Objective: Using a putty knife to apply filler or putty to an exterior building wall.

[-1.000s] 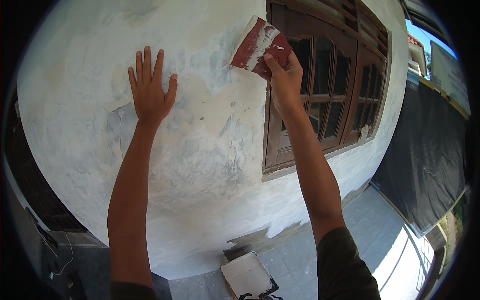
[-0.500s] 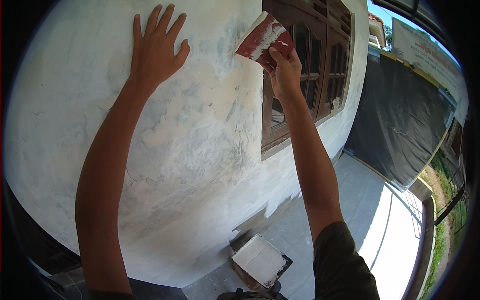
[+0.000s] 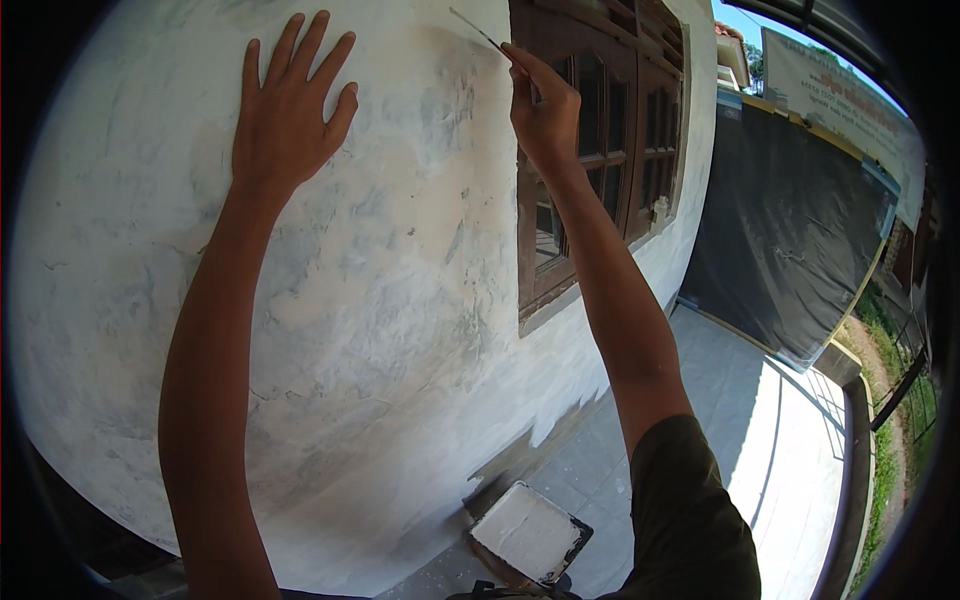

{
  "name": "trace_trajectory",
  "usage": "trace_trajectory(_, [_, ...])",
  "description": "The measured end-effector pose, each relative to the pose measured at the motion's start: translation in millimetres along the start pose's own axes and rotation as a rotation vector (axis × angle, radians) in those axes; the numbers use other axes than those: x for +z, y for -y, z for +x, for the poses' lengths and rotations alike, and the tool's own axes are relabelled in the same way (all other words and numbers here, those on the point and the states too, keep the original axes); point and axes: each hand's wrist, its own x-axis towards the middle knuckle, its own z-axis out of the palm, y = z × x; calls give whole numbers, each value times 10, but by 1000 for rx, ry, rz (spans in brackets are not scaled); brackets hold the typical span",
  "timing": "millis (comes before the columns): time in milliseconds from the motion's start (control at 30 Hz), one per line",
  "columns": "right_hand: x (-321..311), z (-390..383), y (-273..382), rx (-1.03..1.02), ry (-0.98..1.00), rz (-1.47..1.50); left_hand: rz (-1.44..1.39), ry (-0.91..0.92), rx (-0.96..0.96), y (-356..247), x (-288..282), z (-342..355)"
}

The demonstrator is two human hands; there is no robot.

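My left hand (image 3: 290,120) lies flat, fingers spread, against the patchy white and grey wall (image 3: 380,270). Higher up and to the right, my right hand (image 3: 550,110) pinches a flat putty scraper (image 3: 476,28), which now shows nearly edge-on as a thin line. Its far edge is at the wall beside the window; whether it presses on the surface I cannot tell. Right behind my right hand is the brown wooden window (image 3: 600,130) with dark panes. On the floor below, a square container with a dark rim (image 3: 577,542) holds a smooth white paste.
Grey floor tiles (image 3: 600,455) run along the wall's foot, splashed with white. A dark sheet (image 3: 790,220) on a frame stands to the right, with a pale banner (image 3: 840,95) above it. A low curb (image 3: 855,440) borders grass at far right.
My right hand has turned the scraper from showing its dark red, paste-smeared face to edge-on, and has shifted slightly up and left. My left hand stays flat on the wall.
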Motion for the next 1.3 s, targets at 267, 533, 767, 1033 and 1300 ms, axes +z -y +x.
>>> trace_trajectory(267, [-225,-909,34,-216,400,-206,-7,-20,3,-6,17,-13])
trace_trajectory(533, [-417,-777,168,-1,259,35,25,-16,5,47,70,-45])
trace_trajectory(767, [74,185,-193,-363,141,-183,13,-19,27,18,33,-28])
trace_trajectory(1033, [-324,-1302,17,-159,520,-156,-3,-26,28,19,-1,-23])
trace_trajectory(1300, [-899,-1155,225,791,345,672,15,-30,30,47,80,-58])
